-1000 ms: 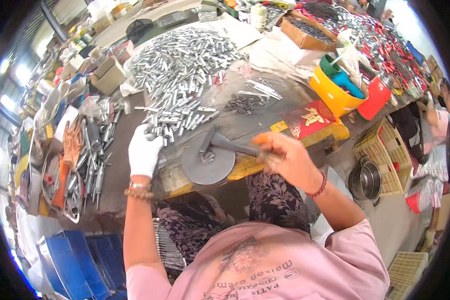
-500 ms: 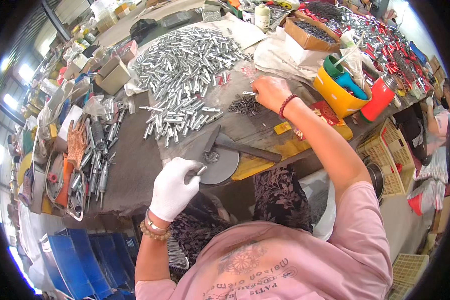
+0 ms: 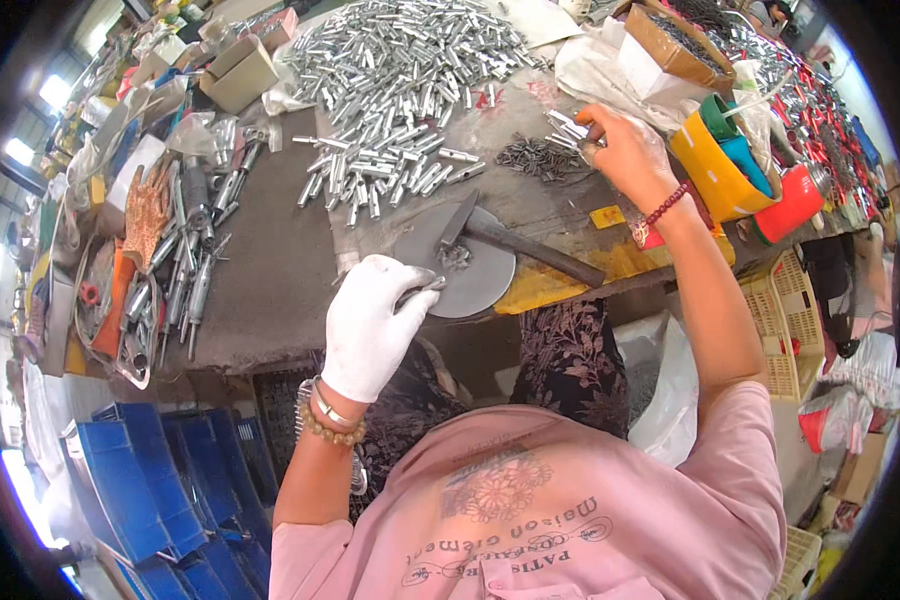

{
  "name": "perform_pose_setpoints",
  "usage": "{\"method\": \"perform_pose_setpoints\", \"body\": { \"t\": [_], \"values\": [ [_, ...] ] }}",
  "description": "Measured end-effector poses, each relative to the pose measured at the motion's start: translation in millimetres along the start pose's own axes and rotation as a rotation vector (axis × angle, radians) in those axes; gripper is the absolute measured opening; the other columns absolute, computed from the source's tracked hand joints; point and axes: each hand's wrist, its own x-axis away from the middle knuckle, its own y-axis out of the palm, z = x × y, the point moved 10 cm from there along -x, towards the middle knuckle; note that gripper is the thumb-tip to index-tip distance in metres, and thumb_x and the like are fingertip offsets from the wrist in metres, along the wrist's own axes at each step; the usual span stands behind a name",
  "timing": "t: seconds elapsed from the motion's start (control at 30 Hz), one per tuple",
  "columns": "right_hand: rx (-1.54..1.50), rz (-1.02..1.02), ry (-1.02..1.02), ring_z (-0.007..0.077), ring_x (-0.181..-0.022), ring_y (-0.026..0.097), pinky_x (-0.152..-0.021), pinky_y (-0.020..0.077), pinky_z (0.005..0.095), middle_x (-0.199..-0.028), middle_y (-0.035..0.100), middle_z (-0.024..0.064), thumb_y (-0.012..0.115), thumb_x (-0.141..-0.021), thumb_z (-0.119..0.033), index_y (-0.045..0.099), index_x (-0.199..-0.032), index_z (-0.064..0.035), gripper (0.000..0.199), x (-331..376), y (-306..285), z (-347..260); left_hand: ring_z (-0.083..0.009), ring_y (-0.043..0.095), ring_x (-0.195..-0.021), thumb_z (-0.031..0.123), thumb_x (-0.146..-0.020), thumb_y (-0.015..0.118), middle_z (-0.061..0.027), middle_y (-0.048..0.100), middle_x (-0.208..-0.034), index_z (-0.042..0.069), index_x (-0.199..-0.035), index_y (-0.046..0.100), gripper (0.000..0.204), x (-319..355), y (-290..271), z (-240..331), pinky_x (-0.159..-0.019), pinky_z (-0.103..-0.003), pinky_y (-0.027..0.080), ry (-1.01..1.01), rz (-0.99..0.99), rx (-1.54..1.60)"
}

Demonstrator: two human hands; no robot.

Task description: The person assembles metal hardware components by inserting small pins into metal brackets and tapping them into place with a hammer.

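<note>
My left hand [image 3: 378, 318], in a white glove, is closed in a pinch on a small metal piece [image 3: 436, 284] at the front edge of the workbench. Most of that piece is hidden by the fingers. My bare right hand [image 3: 630, 155] reaches out to the right, its thumb and fingertips closed around a few silver metal tubes [image 3: 567, 130]. Just left of it lies a small heap of dark pins [image 3: 540, 158]. Between my hands a hammer [image 3: 530, 250] rests across a round grey plate [image 3: 485, 285]. Beyond stretches a large pile of silver metal tubes [image 3: 400, 70].
Metal tools [image 3: 192, 260] and an orange glove [image 3: 147, 205] crowd the left side. A yellow container [image 3: 715, 170], a red flask [image 3: 790, 205] and a cardboard box [image 3: 670, 40] stand at right. Blue bins [image 3: 135, 480] are below left; a beige crate [image 3: 780, 320] is below right.
The view has shifted, so the bench sits higher in the picture. Several silver tubes now show at my right fingertips, where one showed before. My left hand still grips its small metal piece.
</note>
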Motion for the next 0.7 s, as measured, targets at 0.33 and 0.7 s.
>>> {"method": "perform_pose_setpoints", "body": {
  "t": [0.33,0.7],
  "values": [
    [0.127,-0.081,-0.041,0.0365,-0.107,0.074,-0.091,0.0572,0.0506,-0.111,0.076,0.0133,0.075,-0.086,-0.015,0.077,-0.105,-0.0094,0.02,3,22,6,-0.0295,0.067,-0.092,0.006,-0.085,0.081,-0.0118,0.07,-0.094,0.003,-0.101,0.078,0.016,2,1,1,-0.084,-0.038,0.054,-0.042,-0.029,-0.024],
    [-0.132,0.022,-0.058,0.0325,-0.099,0.074,-0.085,0.0581,0.0431,-0.105,0.075,0.0113,0.078,-0.086,-0.013,0.072,-0.104,-0.0124,0.018,41,-16,-30,-0.0305,0.066,-0.093,0.008,-0.086,0.082,-0.0109,0.069,-0.093,0.004,-0.102,0.079,0.017,7,0,0,-0.086,-0.039,0.053,0.002,0.029,-0.126]
  ]
}}
